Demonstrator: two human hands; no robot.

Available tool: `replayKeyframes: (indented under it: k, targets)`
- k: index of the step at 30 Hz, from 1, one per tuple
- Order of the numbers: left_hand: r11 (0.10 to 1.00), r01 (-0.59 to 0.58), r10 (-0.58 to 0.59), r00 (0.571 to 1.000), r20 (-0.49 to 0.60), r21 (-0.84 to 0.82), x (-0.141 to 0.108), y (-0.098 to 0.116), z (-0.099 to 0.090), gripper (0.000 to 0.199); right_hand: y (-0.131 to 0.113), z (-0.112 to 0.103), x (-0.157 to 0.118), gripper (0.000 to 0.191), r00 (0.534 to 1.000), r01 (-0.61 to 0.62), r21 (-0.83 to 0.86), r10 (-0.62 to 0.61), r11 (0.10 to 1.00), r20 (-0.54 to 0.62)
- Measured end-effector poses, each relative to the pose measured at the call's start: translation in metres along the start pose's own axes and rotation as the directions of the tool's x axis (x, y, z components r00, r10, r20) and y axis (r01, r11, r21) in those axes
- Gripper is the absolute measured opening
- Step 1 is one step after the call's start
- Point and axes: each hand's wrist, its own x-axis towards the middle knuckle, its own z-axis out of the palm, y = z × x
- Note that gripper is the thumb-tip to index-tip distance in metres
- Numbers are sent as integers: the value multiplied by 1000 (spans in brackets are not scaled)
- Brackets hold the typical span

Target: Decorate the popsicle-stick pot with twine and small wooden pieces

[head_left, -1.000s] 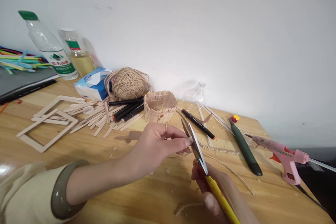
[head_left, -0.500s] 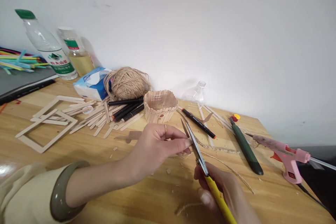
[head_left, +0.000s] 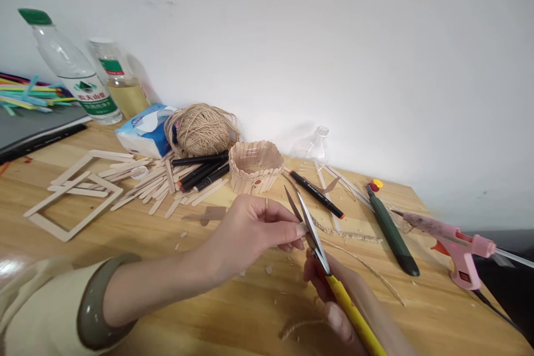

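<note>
My left hand is closed in a pinch, thumb pressed to the fingers, right against the scissor blades. What lies between those fingertips is too small and hidden to make out. My right hand grips a pair of yellow-handled scissors, its blades a little parted and pointing up and away. Just beyond the blades lie a braided twine strip and a loose strand of twine. Behind my hands stands a small basket faced with wooden sticks. A short twine piece rests below my right hand.
At the right are a green cutter-like tool and a pink glue gun. A black marker lies near a cut bottle top. Leftward are a twine ball, craft sticks, stick frames, tissues and a bottle.
The scissor blades have parted slightly more, and my right hand has shifted a little to the right at the handles. My left hand keeps its pinch almost in place.
</note>
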Motion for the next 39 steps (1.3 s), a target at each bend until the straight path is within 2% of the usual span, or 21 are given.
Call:
replayKeyframes:
  k: [4, 7, 10, 14, 17, 19, 21, 24, 25, 27, 30, 34, 39]
  targets:
    - [1000, 3, -3, 1000, 7, -17, 0, -2, 0, 6, -6, -1, 5, 57, 998, -8, 88, 2, 996, 65]
    - [1000, 13, -13, 1000, 2, -24, 1, -3, -1, 7, -7, -4, 6, 52, 995, 7, 54, -12, 998, 99]
    - [999, 28, -28, 1000, 8, -29, 2, -3, -1, 7, -8, -6, 4, 51, 990, -48, 15, 45, 999, 136]
    - [999, 38, -37, 999, 6, -27, 3, -2, -2, 7, -3, -6, 0, 58, 984, -154, 44, 149, 987, 97]
    - [998, 27, -27, 1000, 12, 52, 6, -2, -5, 10, 7, -9, -3, 57, 991, -121, 87, 115, 989, 75]
    - [979, 29, -37, 999, 35, 204, 7, -2, -11, 12, 13, -12, -5, 54, 997, -64, 136, 58, 989, 47]
    - [897, 14, -50, 996, 72, 441, 9, -2, -22, 12, 15, -15, -8, 50, 997, -39, 208, 53, 977, -63]
    - [615, -72, -107, 979, 173, 786, 8, -5, -40, 18, 14, -16, -13, 50, 969, -39, 283, 106, 958, -223]
    - [519, -99, -132, 972, 194, 849, 8, -7, -45, 19, 14, -16, -14, 51, 967, -58, 288, 126, 956, -222]
    - [410, -119, -166, 965, 202, 905, 7, -11, -52, 18, 14, -14, -15, 52, 969, -115, 290, 171, 950, -177]
    - [355, -112, -170, 968, 182, 928, 8, -17, -52, 14, 16, -11, -14, 51, 973, -171, 291, 207, 941, -99]
    - [304, -97, -148, 978, 148, 948, 14, -21, -49, 12, 17, -8, -12, 49, 968, -206, 372, 243, 905, -55]
    - [287, -151, -79, 980, 181, 946, 16, -23, -58, 20, 19, -10, -12, 46, 978, -174, 393, 205, 903, -37]
